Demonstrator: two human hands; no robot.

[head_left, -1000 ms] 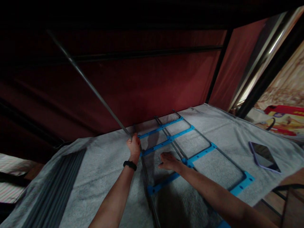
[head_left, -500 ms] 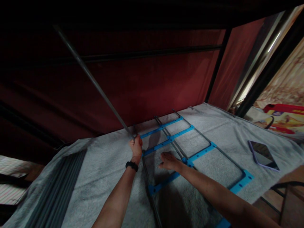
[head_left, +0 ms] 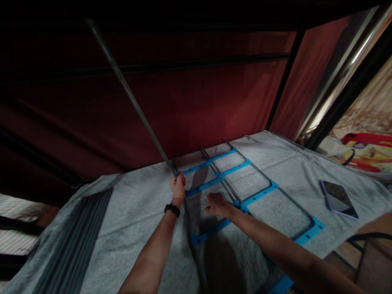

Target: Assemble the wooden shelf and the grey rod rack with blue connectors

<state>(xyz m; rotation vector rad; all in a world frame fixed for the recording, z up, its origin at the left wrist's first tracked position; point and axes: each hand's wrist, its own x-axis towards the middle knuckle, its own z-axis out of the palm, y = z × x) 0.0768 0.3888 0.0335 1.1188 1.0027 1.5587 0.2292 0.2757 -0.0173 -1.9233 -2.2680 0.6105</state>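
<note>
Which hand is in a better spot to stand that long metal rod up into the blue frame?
Probably the left hand: it already grips the metal rod at its lower end, by the blue frame. The right hand lies flat on the frame, holding nothing.

Phone point(head_left: 338, 199) on grey blanket point(head_left: 128, 220)

Slanted metal rod point(head_left: 134, 100), lower end gripped
</note>
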